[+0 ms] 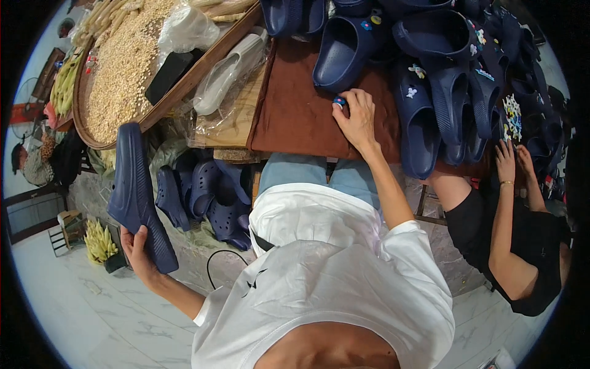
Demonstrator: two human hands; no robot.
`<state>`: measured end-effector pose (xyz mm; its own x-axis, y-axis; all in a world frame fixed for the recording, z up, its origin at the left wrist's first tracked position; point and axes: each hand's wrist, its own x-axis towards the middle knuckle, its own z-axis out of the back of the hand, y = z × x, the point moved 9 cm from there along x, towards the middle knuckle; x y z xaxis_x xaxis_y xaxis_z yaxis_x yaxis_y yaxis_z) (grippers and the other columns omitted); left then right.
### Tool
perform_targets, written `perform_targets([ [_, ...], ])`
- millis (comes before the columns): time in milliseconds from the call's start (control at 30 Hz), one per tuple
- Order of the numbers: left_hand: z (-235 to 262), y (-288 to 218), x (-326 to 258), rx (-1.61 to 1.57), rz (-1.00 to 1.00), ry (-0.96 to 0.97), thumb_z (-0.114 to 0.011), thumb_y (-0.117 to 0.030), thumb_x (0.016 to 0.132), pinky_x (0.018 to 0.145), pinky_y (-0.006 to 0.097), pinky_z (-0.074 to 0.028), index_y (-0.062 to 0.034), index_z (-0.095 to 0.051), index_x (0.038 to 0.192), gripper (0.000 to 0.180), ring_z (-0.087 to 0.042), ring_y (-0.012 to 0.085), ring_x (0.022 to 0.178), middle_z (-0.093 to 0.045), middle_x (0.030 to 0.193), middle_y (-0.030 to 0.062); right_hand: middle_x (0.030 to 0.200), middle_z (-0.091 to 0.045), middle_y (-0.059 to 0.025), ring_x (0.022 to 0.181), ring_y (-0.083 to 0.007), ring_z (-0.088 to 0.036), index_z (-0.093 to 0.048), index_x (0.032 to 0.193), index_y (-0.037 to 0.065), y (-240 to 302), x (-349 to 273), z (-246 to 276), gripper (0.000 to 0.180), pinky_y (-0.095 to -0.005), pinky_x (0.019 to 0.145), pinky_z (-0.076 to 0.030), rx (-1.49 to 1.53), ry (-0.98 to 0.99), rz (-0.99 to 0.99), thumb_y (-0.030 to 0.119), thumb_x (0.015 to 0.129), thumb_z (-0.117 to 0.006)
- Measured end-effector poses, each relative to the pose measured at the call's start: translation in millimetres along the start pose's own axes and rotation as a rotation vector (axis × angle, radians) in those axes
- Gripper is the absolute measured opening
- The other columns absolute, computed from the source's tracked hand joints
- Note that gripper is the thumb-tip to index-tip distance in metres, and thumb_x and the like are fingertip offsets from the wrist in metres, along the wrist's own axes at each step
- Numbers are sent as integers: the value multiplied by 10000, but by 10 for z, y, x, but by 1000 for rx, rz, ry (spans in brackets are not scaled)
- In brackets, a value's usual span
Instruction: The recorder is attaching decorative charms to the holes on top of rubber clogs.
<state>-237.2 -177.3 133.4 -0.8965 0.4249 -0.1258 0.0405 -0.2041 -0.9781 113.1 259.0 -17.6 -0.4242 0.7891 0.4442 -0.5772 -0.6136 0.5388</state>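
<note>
Off to the left, clear of the table, my left hand (140, 253) is closed around the heel end of a navy foam clog (136, 190), sole edge toward me. My right hand (357, 120) rests over the brown cloth (289, 104), thumb and fingertips closed on a small blue round shoe charm (338, 101) with a red-and-white spot. Just beyond those fingers lies another navy clog (344, 52), decorated with flower charms (371, 23). Several more navy clogs (421, 135) with white and coloured charms are piled right of my right hand.
A large woven tray (117, 145) of kernels, with a black phone (172, 75), stands far left. Beside it is a grey clog (230, 74) in clear plastic. Loose clogs (215, 197) sit below the table. At right, a co-worker's hands (507, 161) are near a charm cluster (512, 120).
</note>
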Motion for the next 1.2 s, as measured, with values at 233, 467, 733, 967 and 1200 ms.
perform_targets([
  [233,-1560,181,-384,110,-38,491,-719,48,774,883,287,-481,-7,-572,1148,405,-589,126,1006,-627,1118,42,1081,-597,-115,1064,-325,-527,-632,1093,77,-10,-80,350,392,-495,930,-346,-117,-119,-95,336,810,-713],
  [467,-2871,389,-853,416,-490,687,-681,-19,766,552,263,-366,-7,-506,823,184,-414,122,634,-454,736,33,1030,-682,-184,958,-339,-658,-627,1116,-3,-460,225,-35,582,-441,846,-487,181,125,-441,508,849,-707],
  [733,-3274,649,-967,541,-637,659,-692,-74,741,541,400,-445,2,-540,860,208,-553,352,613,-503,751,159,957,-680,-185,895,-301,-672,-594,1104,-53,-494,333,-164,728,-417,834,-507,357,69,-548,596,798,-717],
  [967,-3411,847,-886,535,-550,730,-681,-106,741,743,445,-505,4,-609,1095,377,-620,419,826,-620,947,236,936,-696,-154,881,-243,-675,-631,1107,-32,-628,345,-168,584,-363,765,-515,320,152,-471,465,824,-747],
  [1200,-3493,1339,-721,-185,181,854,-616,-20,732,982,329,-422,111,-532,1222,514,-552,228,1101,-587,1201,115,894,-649,-81,908,-275,-612,-705,967,87,-175,91,380,182,-420,800,-444,122,83,-195,241,873,-686],
])
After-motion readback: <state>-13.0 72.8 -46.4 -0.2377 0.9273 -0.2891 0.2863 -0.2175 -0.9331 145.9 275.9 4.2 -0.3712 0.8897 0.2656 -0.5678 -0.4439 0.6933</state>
